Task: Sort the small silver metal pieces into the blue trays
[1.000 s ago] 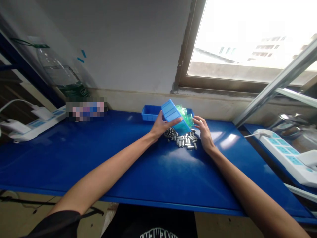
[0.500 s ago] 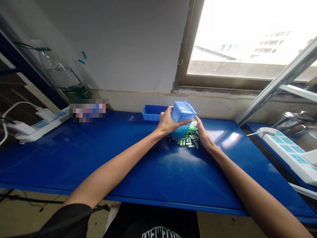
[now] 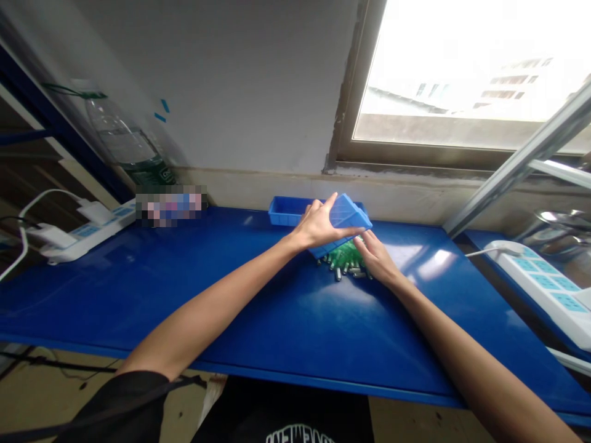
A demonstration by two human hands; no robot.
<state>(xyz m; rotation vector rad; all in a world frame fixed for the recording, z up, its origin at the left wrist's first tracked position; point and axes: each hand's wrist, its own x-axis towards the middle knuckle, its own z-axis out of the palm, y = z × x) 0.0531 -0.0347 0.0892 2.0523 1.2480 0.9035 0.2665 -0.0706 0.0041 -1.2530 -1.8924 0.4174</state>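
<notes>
A light-blue plastic bin (image 3: 348,214) is tipped over on its side above the table, its open side turned down. My left hand (image 3: 317,224) grips it from the left, with the thumb along its near edge and fingers spread over its side. At the lower right corner, my right hand (image 3: 376,255) has its fingertips closed at the rim; the fingers are partly hidden. Beneath the bin, small green pieces (image 3: 345,253) heap up on the table. Several short shiny cylinders (image 3: 338,273) lie at the near edge of the heap.
Behind the bin stands a darker blue tray (image 3: 284,212) by the wall. A large water bottle (image 3: 122,138) and a white power strip (image 3: 87,234) are at the left of the blue table (image 3: 258,320). Another power strip (image 3: 540,274) sits beyond the metal frame at right.
The bin has tilted further and swung slightly down and right, both hands moving with it. More green pieces show beneath it, covering part of the cylinders.
</notes>
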